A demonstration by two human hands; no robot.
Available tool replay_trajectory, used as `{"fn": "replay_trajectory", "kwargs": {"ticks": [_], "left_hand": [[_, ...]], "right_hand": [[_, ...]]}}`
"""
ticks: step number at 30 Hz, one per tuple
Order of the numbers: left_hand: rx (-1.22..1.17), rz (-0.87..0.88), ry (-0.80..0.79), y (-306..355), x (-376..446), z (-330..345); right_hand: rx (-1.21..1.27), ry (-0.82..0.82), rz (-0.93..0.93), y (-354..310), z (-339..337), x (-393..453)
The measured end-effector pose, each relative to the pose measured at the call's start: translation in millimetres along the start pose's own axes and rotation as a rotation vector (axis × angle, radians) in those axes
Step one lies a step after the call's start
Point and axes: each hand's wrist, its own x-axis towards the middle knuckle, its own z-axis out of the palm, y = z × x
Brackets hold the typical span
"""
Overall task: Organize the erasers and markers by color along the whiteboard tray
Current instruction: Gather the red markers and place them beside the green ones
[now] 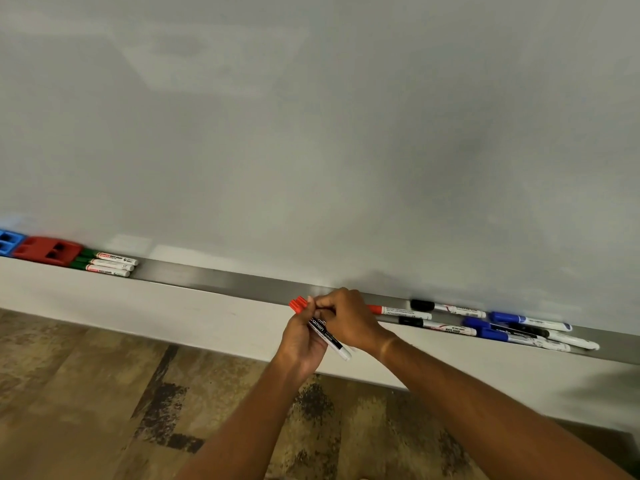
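Observation:
My left hand (302, 341) grips a bundle of red-capped markers (325, 332), caps pointing up-left, just in front of the metal whiteboard tray (214, 277). My right hand (348, 318) is closed over the same bundle from the right. Another red marker (398, 310) lies in the tray beside my right hand. Two black markers (446, 308) and several blue markers (526, 329) lie jumbled further right. At the tray's left end sit a blue eraser (8, 242), a red eraser (48, 251) and three green markers (109, 263).
The whiteboard (311, 133) fills the upper view. Below the tray runs a white wall strip (138, 310), then patterned wood-look floor (104, 393). A bare stretch of tray lies between the green markers and my hands.

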Motion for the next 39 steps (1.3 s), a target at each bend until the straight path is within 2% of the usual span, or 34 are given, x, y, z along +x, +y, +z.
{"fn": "replay_trajectory", "kwargs": {"ticks": [4, 7, 10, 14, 16, 22, 25, 29, 33, 39], "left_hand": [[0.021, -0.011, 0.007, -1, 2, -2], [0.026, -0.019, 0.014, -1, 6, -1], [0.042, -0.013, 0.033, -1, 10, 1], [0.049, -0.006, 0.041, 0, 11, -2], [0.053, -0.001, 0.039, 1, 11, -4], [0.078, 0.012, 0.038, -1, 8, -5], [0.09, 0.015, 0.037, -2, 6, -4], [0.111, 0.026, 0.036, -3, 4, -5], [0.103, 0.044, 0.047, -1, 4, -6], [0.067, 0.092, 0.017, 9, -7, -8]], "right_hand": [[0.061, -0.02, 0.001, 4, -1, -5], [0.031, 0.062, 0.02, 10, -12, -5], [-0.267, 0.17, 0.059, 30, -31, -4], [-0.59, 0.074, 0.221, 55, -49, -12], [-0.658, 0.033, 0.259, 62, -51, -16], [-0.679, 0.056, 0.253, 71, -50, -19], [-0.624, 0.146, 0.188, 66, -50, -16], [-0.393, 0.239, 0.098, 39, -43, -7], [-0.037, 0.113, 0.06, 13, -26, -4], [0.092, 0.032, 0.06, 0, -3, -3]]}}
